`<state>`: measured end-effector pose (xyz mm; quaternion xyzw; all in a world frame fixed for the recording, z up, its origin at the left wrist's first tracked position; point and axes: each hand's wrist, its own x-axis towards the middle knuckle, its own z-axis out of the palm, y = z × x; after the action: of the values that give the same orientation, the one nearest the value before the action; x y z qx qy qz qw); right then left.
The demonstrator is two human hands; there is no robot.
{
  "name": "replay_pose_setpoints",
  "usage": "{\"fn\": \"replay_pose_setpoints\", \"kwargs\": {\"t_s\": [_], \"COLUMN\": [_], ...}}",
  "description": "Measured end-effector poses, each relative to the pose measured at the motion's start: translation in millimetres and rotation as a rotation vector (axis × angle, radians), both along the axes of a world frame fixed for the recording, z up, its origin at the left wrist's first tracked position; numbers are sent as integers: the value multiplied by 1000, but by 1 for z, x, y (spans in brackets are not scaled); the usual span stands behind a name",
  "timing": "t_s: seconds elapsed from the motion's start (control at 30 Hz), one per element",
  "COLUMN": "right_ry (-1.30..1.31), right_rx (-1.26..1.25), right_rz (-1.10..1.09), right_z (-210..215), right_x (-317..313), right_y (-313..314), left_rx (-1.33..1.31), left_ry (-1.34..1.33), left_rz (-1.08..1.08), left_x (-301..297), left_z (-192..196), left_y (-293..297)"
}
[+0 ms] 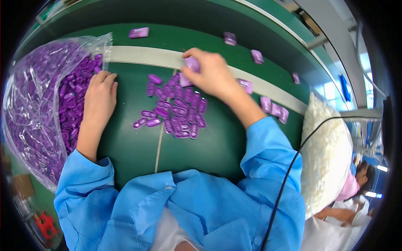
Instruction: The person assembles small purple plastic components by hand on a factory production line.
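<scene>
A lilac rounded plastic case (pixel 192 64) is held at the upper centre of the frame, pinched between the thumb and curled fingers of the right hand (pixel 212 74); just below it a second lilac case (pixel 185 80) is seen, though whether it too is gripped cannot be told. The held case is judged light, stiff, somewhat slippery and not very fragile, best taken by its opposite edges. At the centre, glossy purple oval pieces (pixel 180 111) are heaped loosely on the smooth dark green tabletop (pixel 130 154). The left hand (pixel 100 94), half open with bent fingers, is placed at the left by the mouth of a crinkled clear plastic bag (pixel 37 96) filled with small purple parts (pixel 72 98); whether anything is grasped by it cannot be told. More lilac cases (pixel 275 110) are scattered toward the upper right, and a bulging bag of cream-coloured pieces (pixel 326 154) is set at the far right.
</scene>
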<state>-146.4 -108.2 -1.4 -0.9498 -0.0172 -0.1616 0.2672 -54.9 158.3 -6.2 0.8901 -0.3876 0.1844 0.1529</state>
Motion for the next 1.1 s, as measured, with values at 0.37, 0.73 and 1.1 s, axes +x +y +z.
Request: {"fn": "replay_pose_setpoints", "kwargs": {"t_s": [0.37, 0.73, 1.1], "right_ry": [105, -67, -186], "right_rx": [71, -39, -279], "right_rz": [-280, -504, -355], "right_z": [7, -4, 27], "right_x": [-88, -213, -147], "right_y": [1, -4, -47], "left_rx": [-454, -806, -846], "left_ry": [220, 895, 1239], "left_rz": [-216, -267, -332], "left_x": [-12, 9, 4], "left_z": [-7, -35, -32], "left_y": [-50, -75, -106]}}
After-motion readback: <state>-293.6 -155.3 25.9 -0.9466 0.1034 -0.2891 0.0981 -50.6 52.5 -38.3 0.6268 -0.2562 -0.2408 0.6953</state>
